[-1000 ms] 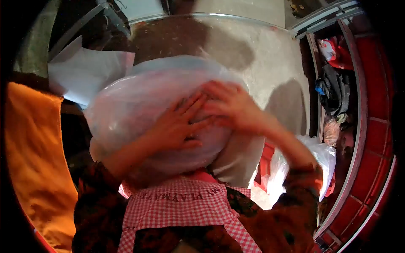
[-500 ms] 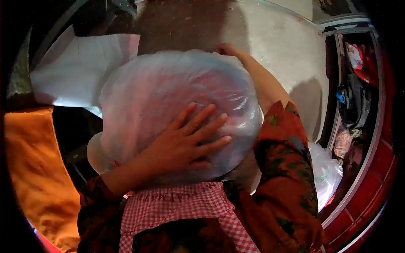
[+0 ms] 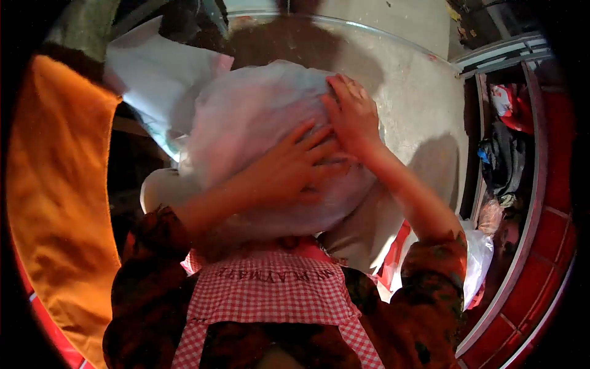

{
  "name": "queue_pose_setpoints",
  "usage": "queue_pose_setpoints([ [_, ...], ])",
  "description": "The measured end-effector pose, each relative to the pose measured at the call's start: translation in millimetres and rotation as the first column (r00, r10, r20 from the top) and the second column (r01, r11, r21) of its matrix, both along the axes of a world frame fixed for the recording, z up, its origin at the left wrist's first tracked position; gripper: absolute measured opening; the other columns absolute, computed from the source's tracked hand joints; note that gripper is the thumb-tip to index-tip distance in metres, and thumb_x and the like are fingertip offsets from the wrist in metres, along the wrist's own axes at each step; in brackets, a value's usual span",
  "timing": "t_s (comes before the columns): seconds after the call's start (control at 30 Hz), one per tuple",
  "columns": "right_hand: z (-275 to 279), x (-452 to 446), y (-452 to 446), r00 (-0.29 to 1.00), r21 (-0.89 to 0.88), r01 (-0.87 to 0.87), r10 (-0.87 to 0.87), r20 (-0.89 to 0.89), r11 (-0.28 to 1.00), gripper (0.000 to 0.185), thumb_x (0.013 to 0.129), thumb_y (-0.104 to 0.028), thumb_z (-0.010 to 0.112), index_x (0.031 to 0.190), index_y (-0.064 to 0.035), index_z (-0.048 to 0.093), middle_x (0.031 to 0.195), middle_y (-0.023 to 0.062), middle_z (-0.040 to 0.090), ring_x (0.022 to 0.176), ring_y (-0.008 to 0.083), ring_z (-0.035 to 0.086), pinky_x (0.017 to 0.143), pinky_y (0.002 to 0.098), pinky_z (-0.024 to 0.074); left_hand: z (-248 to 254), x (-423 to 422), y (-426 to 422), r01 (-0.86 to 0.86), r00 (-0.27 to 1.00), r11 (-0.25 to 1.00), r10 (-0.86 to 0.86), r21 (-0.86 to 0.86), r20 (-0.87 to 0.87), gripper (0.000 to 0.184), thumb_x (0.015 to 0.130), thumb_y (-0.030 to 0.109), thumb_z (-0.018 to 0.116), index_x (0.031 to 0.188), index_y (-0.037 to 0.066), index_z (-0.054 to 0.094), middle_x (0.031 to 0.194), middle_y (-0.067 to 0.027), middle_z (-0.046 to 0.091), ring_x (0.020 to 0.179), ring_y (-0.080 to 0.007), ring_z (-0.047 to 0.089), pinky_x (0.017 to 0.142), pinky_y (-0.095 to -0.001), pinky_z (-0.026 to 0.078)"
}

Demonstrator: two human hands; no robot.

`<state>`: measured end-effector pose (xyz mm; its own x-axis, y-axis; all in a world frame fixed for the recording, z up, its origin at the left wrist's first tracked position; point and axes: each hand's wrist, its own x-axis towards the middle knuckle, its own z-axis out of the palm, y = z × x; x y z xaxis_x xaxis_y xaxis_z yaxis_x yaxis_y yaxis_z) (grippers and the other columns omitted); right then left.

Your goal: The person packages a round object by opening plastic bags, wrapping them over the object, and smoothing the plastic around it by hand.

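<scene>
A big, bulging translucent plastic bag (image 3: 246, 123) with soft-looking pinkish-red contents rests in front of my body, over my lap. My left hand (image 3: 301, 163) lies flat on its upper face, fingers spread and slightly smeared by motion. At the bag's upper right edge is my right hand (image 3: 353, 117), its fingers laid over the rim and its thumb apart, pointing towards the left hand. The bag's underside is hidden. Below it shows the red-and-white checked apron (image 3: 270, 289) I wear.
Orange cloth (image 3: 67, 203) hangs at the left, with a white sheet (image 3: 160, 74) behind it. A framed shelf (image 3: 534, 160) holding dark and red items stands at the right, beside red tiles (image 3: 541, 264). Another clear plastic bag (image 3: 479, 252) lies near my right elbow. Pale floor (image 3: 418, 80) stretches ahead.
My right hand has come from beyond the bag's far edge onto its upper right side, close to my left hand. The view has shifted, and the bag appears further right.
</scene>
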<state>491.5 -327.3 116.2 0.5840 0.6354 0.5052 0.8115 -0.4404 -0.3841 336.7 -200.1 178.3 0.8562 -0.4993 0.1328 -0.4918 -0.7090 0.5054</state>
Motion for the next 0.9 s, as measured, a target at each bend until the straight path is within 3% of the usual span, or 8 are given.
queue_pose_setpoints([
  [0.07,0.4,-1.0,-3.9,1.000,-0.016,0.026,-0.026,-0.016,1.000,0.032,0.090,-0.030,0.061,0.116,-0.0112,0.063,0.119,0.0146,0.064,0.106,0.0345,0.060,0.088,0.0435,0.0493,-5.8,-2.4,-1.2,-0.034,0.995,0.993,0.043,-0.114,0.084,0.053,0.077,0.031,0.068,0.127,0.014,0.059,0.148,-0.0146,0.040,0.140,-0.0354,0.031,0.115,-0.0544,0.018],
  [0.17,-0.5,-4.7,10.3,0.998,-0.061,0.057,-0.055,0.035,0.997,0.036,0.090,-0.035,0.058,0.117,-0.0111,0.063,0.120,0.0158,0.063,0.106,0.0342,0.060,0.086,0.0435,0.0495,-9.0,-12.3,29.1,-0.208,0.973,0.909,0.155,-0.361,-0.169,0.043,0.077,0.029,0.068,0.116,0.013,0.063,0.140,-0.0135,0.047,0.130,-0.0337,0.044,0.111,-0.0501,0.030],
  [0.3,-1.7,-6.1,-4.1,0.995,-0.139,0.096,-0.097,-0.003,0.986,0.040,0.091,-0.038,0.055,0.122,-0.0123,0.060,0.124,0.0132,0.061,0.109,0.0332,0.058,0.090,0.0431,0.0466,27.3,-56.1,51.4,-0.129,0.991,0.961,0.135,0.246,-0.008,0.033,0.076,0.023,0.068,0.105,0.008,0.062,0.121,-0.0130,0.056,0.111,-0.0325,0.054,0.099,-0.0447,0.041],
  [0.4,4.7,-8.8,17.4,0.991,-0.187,0.121,-0.130,-0.037,0.975,0.040,0.093,-0.037,0.053,0.124,-0.0124,0.056,0.123,0.0115,0.060,0.111,0.0341,0.055,0.092,0.0437,0.0445,20.9,-109.5,114.4,-0.360,0.932,0.892,0.354,0.274,0.073,0.034,0.076,0.021,0.070,0.105,0.006,0.061,0.119,-0.0142,0.058,0.115,-0.0342,0.053,0.103,-0.0436,0.039],
  [0.5,4.4,-9.4,16.1,0.986,-0.206,0.118,-0.139,-0.090,0.971,0.041,0.094,-0.039,0.052,0.126,-0.0134,0.056,0.124,0.0113,0.059,0.114,0.0334,0.053,0.095,0.0439,0.0432,11.8,-143.2,157.6,-0.272,0.903,0.908,0.355,0.319,-0.242,0.032,0.075,0.018,0.072,0.103,0.005,0.062,0.109,-0.0145,0.061,0.105,-0.0330,0.057,0.098,-0.0403,0.042],
  [0.6,8.1,-4.5,14.7,0.989,-0.220,0.119,-0.136,-0.064,0.968,0.042,0.094,-0.038,0.052,0.128,-0.0129,0.055,0.124,0.0113,0.060,0.115,0.0330,0.054,0.096,0.0434,0.0429,-38.8,-135.4,194.9,-0.260,0.761,0.956,0.117,-0.134,-0.638,0.031,0.081,0.021,0.072,0.105,0.003,0.063,0.112,-0.0100,0.062,0.108,-0.0246,0.057,0.095,-0.0367,0.043],
  [0.67,1.2,-4.2,13.4,0.993,-0.215,0.106,-0.114,-0.026,0.971,0.043,0.094,-0.037,0.053,0.128,-0.0121,0.054,0.123,0.0111,0.060,0.115,0.0330,0.053,0.097,0.0435,0.0425,-71.6,-106.9,225.7,-0.306,0.569,0.931,0.012,-0.199,-0.822,0.031,0.083,0.022,0.071,0.106,0.002,0.064,0.112,-0.0069,0.063,0.106,-0.0191,0.057,0.093,-0.0334,0.044],
  [0.9,8.3,-6.8,18.1,0.995,-0.274,0.079,-0.094,-0.040,0.958,0.044,0.093,-0.034,0.055,0.129,-0.0101,0.054,0.134,0.0126,0.054,0.118,0.0332,0.051,0.097,0.0461,0.0414,-152.2,-85.3,235.3,-0.383,0.351,0.910,-0.017,-0.160,-0.936,0.027,0.085,0.020,0.069,0.104,0.001,0.066,0.102,-0.0056,0.067,0.097,-0.0161,0.061,0.090,-0.0312,0.047],
])
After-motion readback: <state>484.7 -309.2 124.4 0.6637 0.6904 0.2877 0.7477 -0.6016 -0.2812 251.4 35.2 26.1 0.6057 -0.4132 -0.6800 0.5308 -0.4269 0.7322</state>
